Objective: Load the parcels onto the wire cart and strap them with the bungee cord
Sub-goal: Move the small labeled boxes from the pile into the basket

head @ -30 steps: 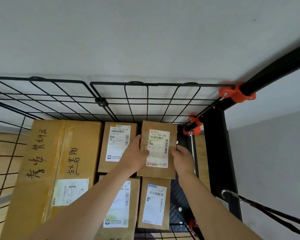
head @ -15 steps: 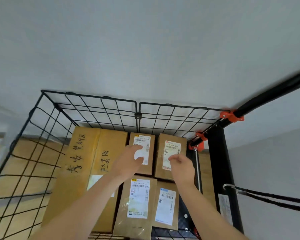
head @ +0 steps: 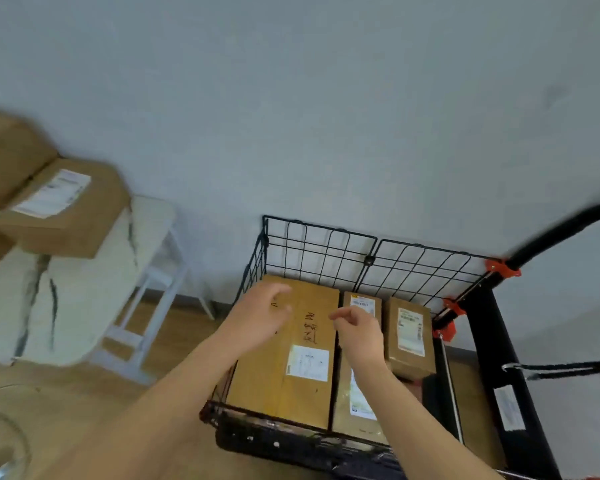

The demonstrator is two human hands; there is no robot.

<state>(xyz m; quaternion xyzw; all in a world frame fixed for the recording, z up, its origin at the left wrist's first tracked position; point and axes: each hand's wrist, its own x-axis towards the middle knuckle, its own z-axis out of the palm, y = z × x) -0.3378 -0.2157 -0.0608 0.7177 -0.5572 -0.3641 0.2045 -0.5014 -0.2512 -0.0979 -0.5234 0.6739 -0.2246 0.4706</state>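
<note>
The black wire cart (head: 371,258) stands against the wall and holds several brown parcels. A large box (head: 302,368) with handwriting fills its left side. Smaller labelled parcels (head: 409,337) lie to its right. My left hand (head: 260,317) hovers over the large box, fingers loosely spread, holding nothing. Just above the middle parcels my right hand (head: 357,330) is also free, fingers half curled. The black bungee cord (head: 568,368) with a metal hook hangs at the right by the cart's upright frame.
More cardboard parcels (head: 59,209) are stacked on a white marbled table (head: 94,292) at the left. Wooden floor lies between table and cart. The cart's black handle bar (head: 565,233) with orange clamps runs up at the right.
Both hands let go of the small labelled parcel, which now lies in the cart, and drew back and leftward. My view swung left and back, revealing the table with more parcels.
</note>
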